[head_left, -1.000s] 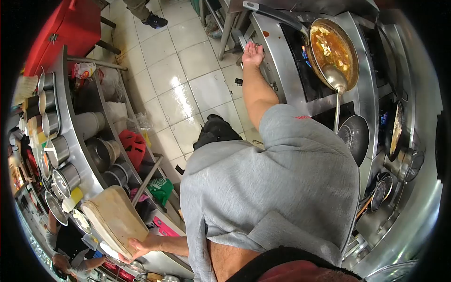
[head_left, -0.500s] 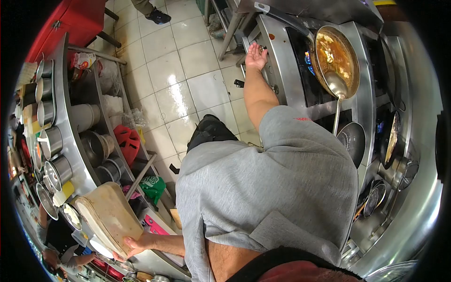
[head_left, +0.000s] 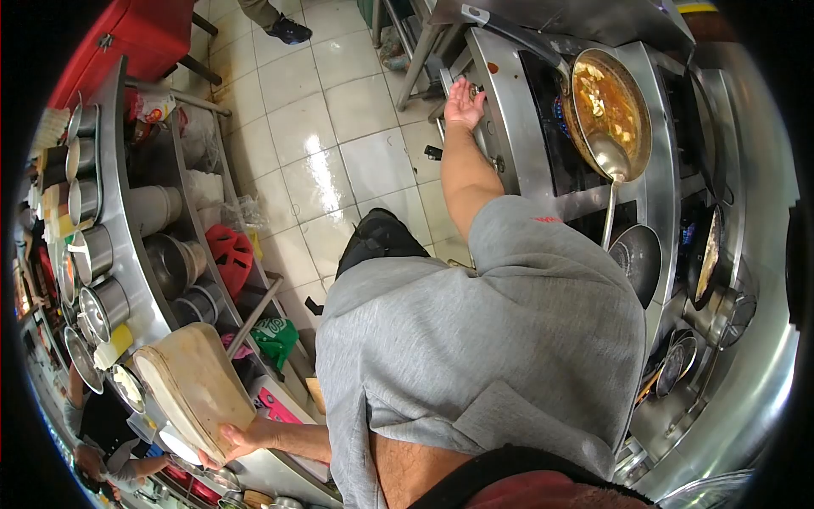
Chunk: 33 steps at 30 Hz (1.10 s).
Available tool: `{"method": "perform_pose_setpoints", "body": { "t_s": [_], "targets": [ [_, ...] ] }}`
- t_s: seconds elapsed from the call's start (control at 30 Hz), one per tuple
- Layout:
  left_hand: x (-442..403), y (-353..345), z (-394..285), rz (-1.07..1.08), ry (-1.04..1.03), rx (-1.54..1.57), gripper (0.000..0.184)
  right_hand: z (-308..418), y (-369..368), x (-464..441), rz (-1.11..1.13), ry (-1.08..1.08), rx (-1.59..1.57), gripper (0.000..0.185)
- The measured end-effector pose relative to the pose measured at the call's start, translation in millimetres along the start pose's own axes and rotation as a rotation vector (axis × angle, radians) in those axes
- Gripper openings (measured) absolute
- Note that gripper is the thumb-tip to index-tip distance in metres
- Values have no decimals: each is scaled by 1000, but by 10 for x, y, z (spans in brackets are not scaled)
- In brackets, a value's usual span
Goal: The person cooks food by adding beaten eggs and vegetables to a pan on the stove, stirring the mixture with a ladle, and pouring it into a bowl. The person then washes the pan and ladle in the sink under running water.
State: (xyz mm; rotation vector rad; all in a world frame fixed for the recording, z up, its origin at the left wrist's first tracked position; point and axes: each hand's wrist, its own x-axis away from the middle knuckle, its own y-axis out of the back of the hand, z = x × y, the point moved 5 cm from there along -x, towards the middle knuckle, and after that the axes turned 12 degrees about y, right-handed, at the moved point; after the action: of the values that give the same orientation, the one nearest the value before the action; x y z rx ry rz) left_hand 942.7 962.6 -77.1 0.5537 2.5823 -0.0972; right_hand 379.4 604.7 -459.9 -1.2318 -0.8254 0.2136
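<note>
My left hand [head_left: 236,444], at the lower left, grips the near end of a worn beige tub [head_left: 203,382], thumb on top and fingers underneath. The tub is tilted beside metal pots on the counter. My right hand [head_left: 463,103] is stretched out at the front edge of the stove [head_left: 511,110], palm up and fingers apart, holding nothing. It is nearest a stove knob. On the stove, a long-handled pan [head_left: 644,127] holds red-brown sauce with pale pieces [head_left: 598,97]. A metal ladle [head_left: 609,154] rests in it, and blue flame shows at its side.
A dark empty pan [head_left: 636,259] and a pan with food [head_left: 710,254] sit farther along the stove. Shelves [head_left: 148,254] with pots stand at left, below a red box [head_left: 136,51]. A person's shoe [head_left: 289,30] is at the top; another person [head_left: 106,424] is at lower left.
The tub and my left hand have shifted slightly left in the view, with the grip kept. My right hand stays palm up by the stove. The whole view has shifted a little.
</note>
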Motion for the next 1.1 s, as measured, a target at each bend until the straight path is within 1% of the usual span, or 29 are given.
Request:
{"method": "perform_pose_setpoints", "body": {
  "t_s": [0.07, 0.17, 0.23, 0.3, 0.33, 0.37, 0.4, 0.43, 0.47, 0.5, 0.53, 0.57, 0.6, 0.63, 0.67, 0.7, 0.73, 0.77, 0.8, 0.83, 0.87, 0.9, 0.93, 1.0, 1.07, 1.1],
  "targets": [
    [5, -17, -24, -8, 4, 4, 65, 31, 2, -5, -17, 113, 151, 44],
    [26, -49, -50, -28, 6, 16, 67, 24, 50, -79, -61, 128, 214, 40],
    [47, -42, -77, -47, 6, 28, 67, 68, 155, -198, 30, 125, 330, 36],
    [67, 25, -91, -91, -19, -46, 69, 72, 37, -67, 19, 108, 399, 34],
    [73, 44, -80, -109, -18, -111, 70, 77, 146, -220, 126, 10, 393, 31],
    [88, 34, -83, -107, 12, -89, 71, 42, 120, -208, 147, 42, 312, 29],
    [114, 20, -87, -101, 45, -66, 72, 18, 129, -207, 206, -83, 289, 29],
    [119, 19, -71, -97, 63, -37, 74, 13, 215, -256, 73, -12, 336, 32],
    [142, 69, -66, -136, 78, -108, 76, -45, 95, -28, -99, 79, 342, 52],
    [162, 48, -129, -154, 78, -111, 79, -153, 46, 75, -86, -34, 306, 77],
    [163, -4, -175, -171, 77, -108, 83, -368, 77, 166, -17, -218, 281, 89],
    [172, 21, -193, -205, 52, -92, 83, -625, 35, 405, -12, -284, 481, 74],
    [199, 55, -176, -186, 37, -118, 84, -925, -24, 690, 147, -502, 603, 55],
    [230, 68, -171, -167, 25, -144, 84, -1241, -126, 1040, 453, -744, 695, 37],
    [284, 104, -214, -191, 12, -134, 84, -1499, -291, 1630, 644, -747, 787, 31],
    [326, 80, -239, -154, 15, -135, 83, -1616, -661, 2395, 714, -838, 922, 36],
    [355, 98, -247, -115, 21, -138, 82, -1685, -956, 3081, 935, -950, 938, 47],
    [406, 176, -240, -78, -27, -237, 80, -1744, -1113, 3621, 1221, -1081, 789, 51],
    [440, 237, -247, -105, -49, -217, 80, -1680, -1352, 4212, 1494, -1153, 588, 53],
    [491, 229, -237, -42, -31, -154, 80, -1614, -1522, 4698, 1563, -1205, 683, 50],
    [572, 264, -249, 31, -3, -106, 80, -1475, -1672, 5132, 1743, -1192, 614, 49],
    [626, 322, -269, 39, 12, -77, 80, -1320, -1761, 5488, 1918, -1179, 541, 48],
    [689, 433, -294, 24, 5, -69, 80, -1198, -1802, 5746, 2116, -1140, 534, 45],
    [818, 648, -358, 66, -51, -103, 79, -969, -1736, 6166, 2295, -1154, 479, 42],
    [964, 940, -384, 61, -45, -61, 78, -781, -1451, 6460, 2193, -1429, 458, 40],
    [1060, 1142, -369, 35, -10, -62, 80, -619, -1282, 6569, 2043, -1653, 613, 38]
  ]
}}
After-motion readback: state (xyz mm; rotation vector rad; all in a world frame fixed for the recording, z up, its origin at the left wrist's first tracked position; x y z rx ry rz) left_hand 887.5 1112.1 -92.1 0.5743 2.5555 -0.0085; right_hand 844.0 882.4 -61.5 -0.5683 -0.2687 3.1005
